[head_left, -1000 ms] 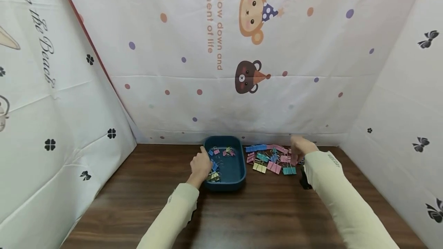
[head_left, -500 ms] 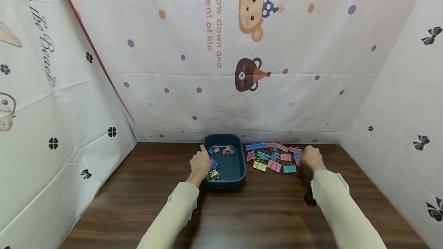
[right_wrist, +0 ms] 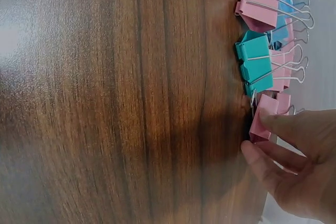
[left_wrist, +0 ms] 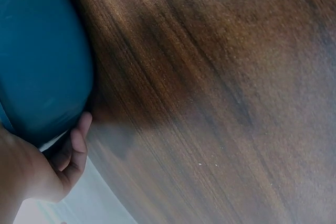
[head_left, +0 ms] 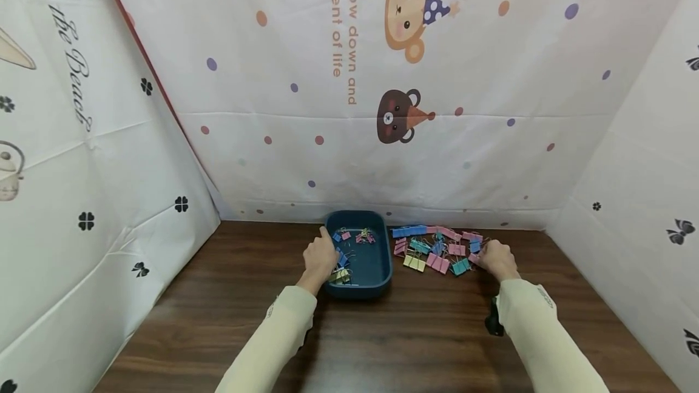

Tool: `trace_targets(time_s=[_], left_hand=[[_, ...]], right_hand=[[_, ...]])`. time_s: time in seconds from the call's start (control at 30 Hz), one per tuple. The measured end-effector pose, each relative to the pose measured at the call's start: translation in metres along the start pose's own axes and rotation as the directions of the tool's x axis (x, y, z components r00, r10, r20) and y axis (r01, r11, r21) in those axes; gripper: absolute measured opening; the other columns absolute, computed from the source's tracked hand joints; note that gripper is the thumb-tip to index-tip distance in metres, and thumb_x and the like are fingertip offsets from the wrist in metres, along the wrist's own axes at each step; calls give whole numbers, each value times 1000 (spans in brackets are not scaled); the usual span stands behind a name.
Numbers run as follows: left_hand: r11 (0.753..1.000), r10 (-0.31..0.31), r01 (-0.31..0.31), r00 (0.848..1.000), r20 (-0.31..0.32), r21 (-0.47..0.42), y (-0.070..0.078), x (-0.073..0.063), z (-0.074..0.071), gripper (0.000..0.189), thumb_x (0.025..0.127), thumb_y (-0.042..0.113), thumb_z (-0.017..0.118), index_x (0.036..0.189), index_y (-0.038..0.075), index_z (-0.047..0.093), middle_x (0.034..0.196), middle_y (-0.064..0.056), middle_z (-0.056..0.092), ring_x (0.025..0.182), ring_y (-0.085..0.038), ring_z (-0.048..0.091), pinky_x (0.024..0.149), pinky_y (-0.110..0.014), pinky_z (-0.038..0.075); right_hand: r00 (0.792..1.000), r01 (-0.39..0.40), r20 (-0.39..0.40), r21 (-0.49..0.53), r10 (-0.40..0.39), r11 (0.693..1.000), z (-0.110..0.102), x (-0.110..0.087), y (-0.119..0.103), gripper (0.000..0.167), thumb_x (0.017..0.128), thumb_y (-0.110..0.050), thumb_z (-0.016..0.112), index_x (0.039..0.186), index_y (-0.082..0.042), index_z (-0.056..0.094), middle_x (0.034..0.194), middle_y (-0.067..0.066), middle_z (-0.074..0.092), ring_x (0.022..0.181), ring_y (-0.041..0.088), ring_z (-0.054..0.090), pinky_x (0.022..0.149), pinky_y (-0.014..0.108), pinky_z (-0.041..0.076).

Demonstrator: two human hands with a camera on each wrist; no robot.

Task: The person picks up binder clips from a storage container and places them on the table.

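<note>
My left hand [head_left: 319,258] grips the left wall of a dark blue plastic bin [head_left: 370,268]. In the left wrist view, its curled fingers [left_wrist: 77,148] lie against the bin's outer side; the thumb is hidden there. Small binder clips in blue, pink and yellow [head_left: 341,275] lie along the bin's left side and back. At the right end of a clip row, my right hand [head_left: 498,259] pinches a pink binder clip [right_wrist: 266,109], thumb on its face and fingers at its lower end. A teal binder clip [right_wrist: 256,64] lies tilted right beside it.
Larger binder clips spread right of the bin, among them a yellow one [head_left: 414,263], a pink one [head_left: 438,263] and a blue row [head_left: 409,231] at the back. A printed white cloth [head_left: 262,162] hangs behind the brown wooden table [head_left: 382,338].
My right hand has moved right and then down to the pink clip at the row's end. The front teal clip has turned askew. My left hand stays on the bin.
</note>
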State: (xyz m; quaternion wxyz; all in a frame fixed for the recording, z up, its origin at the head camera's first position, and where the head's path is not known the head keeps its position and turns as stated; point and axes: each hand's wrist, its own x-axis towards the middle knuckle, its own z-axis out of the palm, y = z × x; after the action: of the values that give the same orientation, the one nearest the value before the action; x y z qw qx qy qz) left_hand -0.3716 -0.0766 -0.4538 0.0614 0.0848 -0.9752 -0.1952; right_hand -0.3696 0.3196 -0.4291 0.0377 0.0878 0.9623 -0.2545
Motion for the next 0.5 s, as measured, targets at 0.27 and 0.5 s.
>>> trace_targets(time_s=[0.27,0.5], left_hand=[[999,-8,8,1000,6,42,0,3,4,78,93,25,75,155,-2,35,64,-11,60,53,-22,57,60,-41,58],[999,-16,16,1000,2,34,-1,2,4,76,94,23,72,155,-2,35,61,-9,55,51,-21,54,55,-39,54]], right_hand=[[996,59,66,-72,-54,996,-6,3,-2,37,91,-5,65,61,-10,45,59,0,42,59,18,47,58,33,40],[966,98,252,-178,-51,979,-33,5,-29,8,93,-2,62,94,5,58,87,19,58,75,26,53,66,38,45]])
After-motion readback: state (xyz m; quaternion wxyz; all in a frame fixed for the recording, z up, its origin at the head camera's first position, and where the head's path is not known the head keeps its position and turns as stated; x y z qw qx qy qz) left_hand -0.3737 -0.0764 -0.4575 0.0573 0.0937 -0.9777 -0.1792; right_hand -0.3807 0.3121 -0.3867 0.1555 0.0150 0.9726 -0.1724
